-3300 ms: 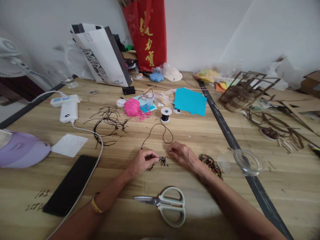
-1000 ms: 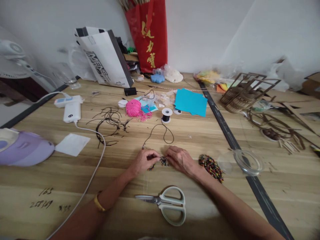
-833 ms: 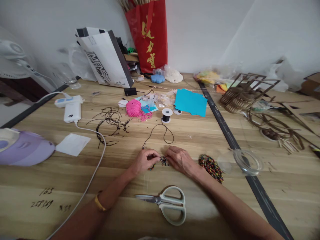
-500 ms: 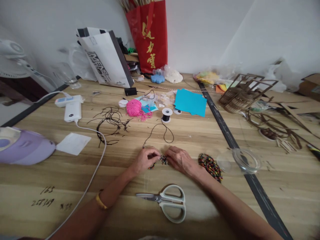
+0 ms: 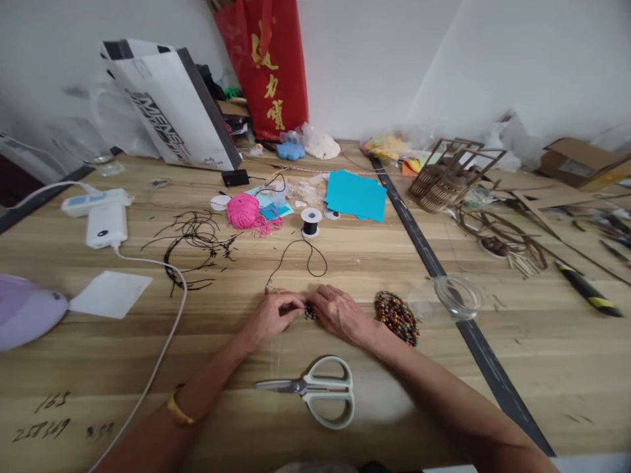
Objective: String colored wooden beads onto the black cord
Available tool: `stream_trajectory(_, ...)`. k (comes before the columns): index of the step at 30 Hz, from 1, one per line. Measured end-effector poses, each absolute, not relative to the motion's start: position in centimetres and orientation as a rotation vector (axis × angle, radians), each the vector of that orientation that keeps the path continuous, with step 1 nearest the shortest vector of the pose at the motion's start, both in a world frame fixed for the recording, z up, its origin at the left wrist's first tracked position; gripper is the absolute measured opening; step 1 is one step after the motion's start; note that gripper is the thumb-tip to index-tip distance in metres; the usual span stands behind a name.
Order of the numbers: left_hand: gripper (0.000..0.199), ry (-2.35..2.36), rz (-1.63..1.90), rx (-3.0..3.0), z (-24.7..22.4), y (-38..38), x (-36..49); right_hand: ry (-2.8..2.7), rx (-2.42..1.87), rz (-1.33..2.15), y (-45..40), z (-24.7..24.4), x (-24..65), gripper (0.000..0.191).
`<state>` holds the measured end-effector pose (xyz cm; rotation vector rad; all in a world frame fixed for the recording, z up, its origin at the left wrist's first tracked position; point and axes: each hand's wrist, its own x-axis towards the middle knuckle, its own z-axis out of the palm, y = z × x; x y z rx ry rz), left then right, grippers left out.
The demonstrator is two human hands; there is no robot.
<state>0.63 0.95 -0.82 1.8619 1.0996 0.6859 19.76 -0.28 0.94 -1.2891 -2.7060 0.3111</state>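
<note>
Small dark multicoloured beads on a string [image 5: 310, 311] lie between my two hands, partly covered by the fingers. My left hand [image 5: 270, 320] pinches at the near side of the beads, thumb and forefinger together. Fingers of my right hand [image 5: 339, 313] close over the other end. A black cord [image 5: 282, 255] loops from a white spool [image 5: 310, 223] down to my left hand, where a few beads show on it. Off to the right of my right hand lies a coiled heap of bead strands [image 5: 397, 319]. Scissors with pale handles [image 5: 315, 391] rest nearer me, blades pointing left.
Pink yarn [image 5: 243, 210], blue paper sheets [image 5: 355, 195] and black cord scraps [image 5: 194, 246] lie further back. A clear round container [image 5: 458, 297] sits at the right, past it a black-and-yellow knife [image 5: 586, 288]. A white cable [image 5: 172, 328] crosses the left side.
The view has swung to the right, so everything sits further left. Both hands stay together at the beads, with fewer beads showing between them.
</note>
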Motion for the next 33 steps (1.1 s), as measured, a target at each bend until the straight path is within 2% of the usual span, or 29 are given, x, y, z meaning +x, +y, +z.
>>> stream_trajectory(9,0.010,1.062,0.666,1.805,-0.5,1.0,0.3,-2.742,-1.313,0.228,-0.3,4.1,21.1,0.016)
stream_trajectory(15,0.012,1.016,0.684,1.752,-0.8,1.0,0.3,-2.529,-1.438,0.183,-2.4,6.0,26.3,0.039)
stream_trajectory(19,0.013,1.007,0.699,1.729,-0.8,1.0,0.2,-2.383,-1.585,0.189,-7.0,4.5,29.1,0.044)
stream_trajectory(23,0.011,1.022,0.695,1.746,-0.8,1.0,0.2,-2.250,-1.712,-0.011,-10.9,2.3,30.1,0.051)
stream_trajectory(28,0.011,1.016,0.694,1.744,-0.6,1.0,0.3,-2.218,-1.845,-0.158,-11.4,-0.7,29.7,0.066)
stream_trajectory(33,0.011,1.013,0.725,1.732,-0.5,1.1,0.2,-2.169,-1.824,-0.191,-9.7,-2.6,29.6,0.050)
